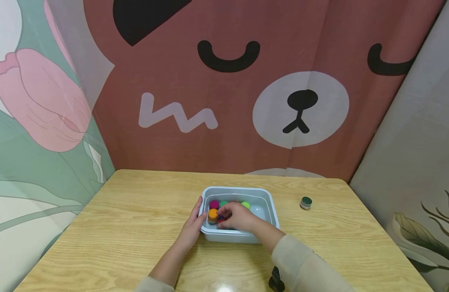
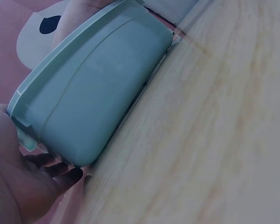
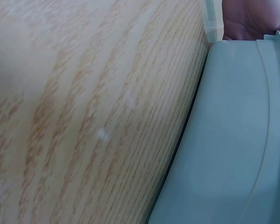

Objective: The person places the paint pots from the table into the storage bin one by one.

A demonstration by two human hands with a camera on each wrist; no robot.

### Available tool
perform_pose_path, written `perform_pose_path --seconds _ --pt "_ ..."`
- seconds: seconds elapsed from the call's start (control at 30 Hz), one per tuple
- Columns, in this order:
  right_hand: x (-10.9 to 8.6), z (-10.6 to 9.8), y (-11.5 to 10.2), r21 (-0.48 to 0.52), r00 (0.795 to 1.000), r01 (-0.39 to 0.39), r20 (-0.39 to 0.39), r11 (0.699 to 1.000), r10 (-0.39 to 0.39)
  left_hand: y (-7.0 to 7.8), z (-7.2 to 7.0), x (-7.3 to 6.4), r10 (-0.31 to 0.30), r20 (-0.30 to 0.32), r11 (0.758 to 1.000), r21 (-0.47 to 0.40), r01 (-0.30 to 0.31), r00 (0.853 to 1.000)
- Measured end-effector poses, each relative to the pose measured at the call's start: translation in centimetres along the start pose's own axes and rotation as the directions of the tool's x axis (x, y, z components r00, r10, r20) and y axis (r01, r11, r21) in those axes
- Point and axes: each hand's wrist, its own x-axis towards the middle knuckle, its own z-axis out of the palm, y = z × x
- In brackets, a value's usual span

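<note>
A pale blue plastic basin [image 1: 239,237] stands on the table with several small jars inside. My left hand [image 1: 191,228] grips its left side, thumb at the rim and fingers along the outer wall; the left wrist view shows these fingers [image 2: 67,179] low by the basin's corner. My right hand [image 1: 240,217] reaches over the front rim into the basin, fingers bent among the jars. Its fingertips are right beside an orange-lidded jar [image 1: 212,215], with dark blue and red bits showing between finger and thumb. I cannot tell whether it holds a jar. Magenta [image 1: 214,204], green and yellow-green [image 1: 245,205] lids show behind.
A small jar with a dark green lid [image 1: 306,202] stands on the wooden table [image 1: 144,211], right of the basin. A black object [image 1: 276,280] lies at the front by the right sleeve. Behind the table hangs a printed curtain [image 1: 231,97].
</note>
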Motion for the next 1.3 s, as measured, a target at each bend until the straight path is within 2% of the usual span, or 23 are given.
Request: perform_pose_path --seconds 0.2,0.5,0.77,1.13,1.3 --pt "-0.1 0.0 0.0 0.004 1.0 0.002 -0.006 1.0 -0.002 -0.1 -0.1 0.0 0.015 0.006 1.0 -0.01 -0.015 1.0" --pt "-0.5 -0.3 -0.4 0.067 0.998 -0.053 -0.028 0.996 0.055 -0.1 -0.1 -0.1 0.012 0.015 1.0 -0.022 -0.012 1.0" --pt "-1.0 -1.0 -0.3 0.106 0.996 -0.015 -0.082 0.994 0.024 0.0 -0.1 0.0 0.006 0.018 1.0 -0.016 -0.006 1.0" --pt "-2.4 -4.4 0.9 0.23 0.985 -0.042 -0.154 0.972 0.079 0.1 0.0 0.0 0.001 0.009 1.0 -0.008 -0.001 1.0" --pt "-3.4 -6.3 1.5 0.25 0.975 -0.046 -0.199 0.967 0.097 0.1 0.0 -0.1 -0.011 0.004 1.0 -0.009 0.011 1.0"
